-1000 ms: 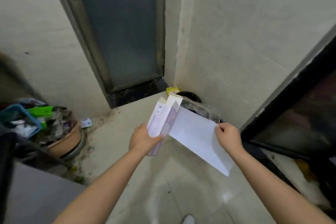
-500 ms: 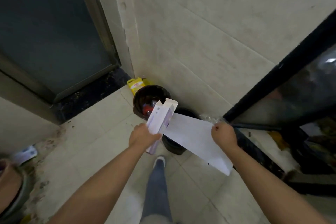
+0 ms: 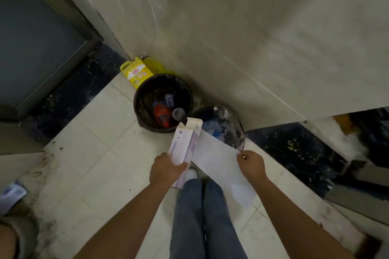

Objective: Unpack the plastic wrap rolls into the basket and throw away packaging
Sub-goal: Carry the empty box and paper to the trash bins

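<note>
My left hand (image 3: 166, 167) grips a long white and purple cardboard box (image 3: 185, 145), its top flap open and pointing away from me. My right hand (image 3: 251, 165) pinches the edge of a white sheet of packaging (image 3: 214, 157) that hangs down beside the box. Both are held above the floor just short of two dark trash bins: a round one (image 3: 143, 94) with a red item and a clear cup inside, and a second (image 3: 219, 126) to its right with blue and clear plastic in it. No plastic wrap rolls or basket are in view.
A yellow package (image 3: 135, 71) leans in the wall corner behind the bins. A dark door (image 3: 31, 38) stands at left, a black threshold (image 3: 294, 145) at right. My legs and a white shoe (image 3: 191, 173) are below my hands. Litter lies at the far left.
The view has tilted down and closed in on the bins. Both hands carry the box and sheet nearer to them, with the same grips.
</note>
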Tool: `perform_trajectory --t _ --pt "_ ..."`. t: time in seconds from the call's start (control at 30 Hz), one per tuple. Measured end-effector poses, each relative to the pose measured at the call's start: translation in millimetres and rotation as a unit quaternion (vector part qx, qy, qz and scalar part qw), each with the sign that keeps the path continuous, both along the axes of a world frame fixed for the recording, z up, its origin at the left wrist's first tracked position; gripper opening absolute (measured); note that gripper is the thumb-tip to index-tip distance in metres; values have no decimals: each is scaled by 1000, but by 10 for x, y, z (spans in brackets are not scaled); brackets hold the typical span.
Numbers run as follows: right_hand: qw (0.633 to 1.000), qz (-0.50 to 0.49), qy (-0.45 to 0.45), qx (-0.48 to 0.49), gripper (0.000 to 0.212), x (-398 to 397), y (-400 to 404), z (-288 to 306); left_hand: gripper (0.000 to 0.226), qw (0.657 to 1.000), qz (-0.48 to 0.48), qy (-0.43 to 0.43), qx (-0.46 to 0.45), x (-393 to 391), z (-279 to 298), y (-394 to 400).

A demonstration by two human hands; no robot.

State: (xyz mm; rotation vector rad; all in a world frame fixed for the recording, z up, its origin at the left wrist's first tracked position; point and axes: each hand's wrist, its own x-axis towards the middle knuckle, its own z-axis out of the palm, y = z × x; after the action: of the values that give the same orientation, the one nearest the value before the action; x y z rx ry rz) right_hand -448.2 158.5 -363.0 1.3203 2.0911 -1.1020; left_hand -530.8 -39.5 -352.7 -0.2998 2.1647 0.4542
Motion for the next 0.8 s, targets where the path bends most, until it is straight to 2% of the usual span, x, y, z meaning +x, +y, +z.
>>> perform_trajectory --t 0.1,0.17,0.37,0.63,0.8 --pt "995 -80 -51 -44 37 58 78 -411 67 1000 16 -24 9 21 -406 156" --pt "990 -93 -86 -53 30 79 139 -675 66 999 17 -31 14 47 -652 256" --pt "973 -148 -174 -16 33 -43 448 -1258 65 999 8 -35 1 37 -1252 485" --pt "977 -138 -163 -15 33 -525 333 -1935 67 998 -3 -53 -35 -98 -1916 701" --pt "982 -111 -151 -33 32 -605 118 -2365 71 998 -31 -53 -3 -157 -2373 868"
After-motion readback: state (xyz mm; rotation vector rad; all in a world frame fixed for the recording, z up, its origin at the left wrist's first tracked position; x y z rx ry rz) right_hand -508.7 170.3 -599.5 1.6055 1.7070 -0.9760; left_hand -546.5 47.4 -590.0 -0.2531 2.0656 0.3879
